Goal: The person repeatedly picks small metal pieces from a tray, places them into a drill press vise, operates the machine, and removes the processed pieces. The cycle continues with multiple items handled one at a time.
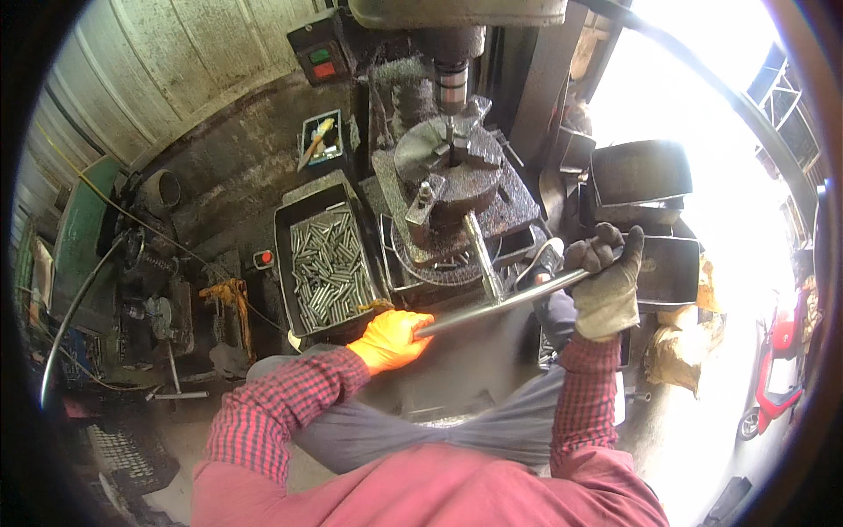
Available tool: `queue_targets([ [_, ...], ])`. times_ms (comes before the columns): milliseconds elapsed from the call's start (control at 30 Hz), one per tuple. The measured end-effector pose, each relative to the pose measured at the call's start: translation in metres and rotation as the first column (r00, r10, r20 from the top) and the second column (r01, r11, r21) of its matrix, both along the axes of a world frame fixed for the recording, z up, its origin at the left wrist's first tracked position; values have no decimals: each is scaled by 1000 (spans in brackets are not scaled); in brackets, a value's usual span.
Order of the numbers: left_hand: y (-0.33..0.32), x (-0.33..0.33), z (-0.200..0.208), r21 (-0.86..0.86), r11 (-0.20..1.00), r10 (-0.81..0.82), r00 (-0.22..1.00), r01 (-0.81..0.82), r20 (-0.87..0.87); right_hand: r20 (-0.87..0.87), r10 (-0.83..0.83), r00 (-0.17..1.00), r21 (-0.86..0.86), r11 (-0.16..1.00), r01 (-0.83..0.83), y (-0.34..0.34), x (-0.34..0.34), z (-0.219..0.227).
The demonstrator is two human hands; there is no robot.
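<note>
A long metal T-handle (514, 300) reaches out from the round chuck (448, 162) on the drill press table. Its stem meets the chuck's near side, and its crossbar slants up to the right. Closed round the crossbar's left end is my left hand (392, 341), in an orange glove. My right hand (608, 283), in a dirty grey glove, has its fingers curled at the right end of the bar. Above the chuck hangs the drill spindle (451, 86), its bit pointing down into the chuck's middle. What sits between the jaws is hard to make out.
Left of the chuck stands a metal bin (285, 255) full of short steel pins. Behind it are a small blue tray (321, 139) with a brush and a switch box (320, 58) with green and red buttons. Dark bins (641, 171) stack at the right, near a red vehicle (781, 360).
</note>
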State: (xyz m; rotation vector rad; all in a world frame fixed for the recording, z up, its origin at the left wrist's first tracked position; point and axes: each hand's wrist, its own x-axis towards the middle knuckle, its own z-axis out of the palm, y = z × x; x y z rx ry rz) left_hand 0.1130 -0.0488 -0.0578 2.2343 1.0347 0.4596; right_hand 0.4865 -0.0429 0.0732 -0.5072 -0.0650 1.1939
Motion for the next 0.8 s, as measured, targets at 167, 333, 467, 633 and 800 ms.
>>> queue_targets([
  [167,11,61,-42,-164,986,-42,990,19,-136,491,-41,870,3,999,45,-2,-52,57],
  [333,15,49,31,200,974,-64,975,108,-212,527,36,849,44,997,-70,-4,-65,77],
  [467,55,8,134,8,996,-86,879,93,470,509,13,860,58,997,-50,-3,-63,70],
  [633,221,57,175,-105,917,393,832,-384,392,743,90,664,78,973,-218,-16,-90,92],
  [800,258,79,162,-124,968,246,920,-217,306,989,144,-12,-133,870,-475,-51,-146,116],
])
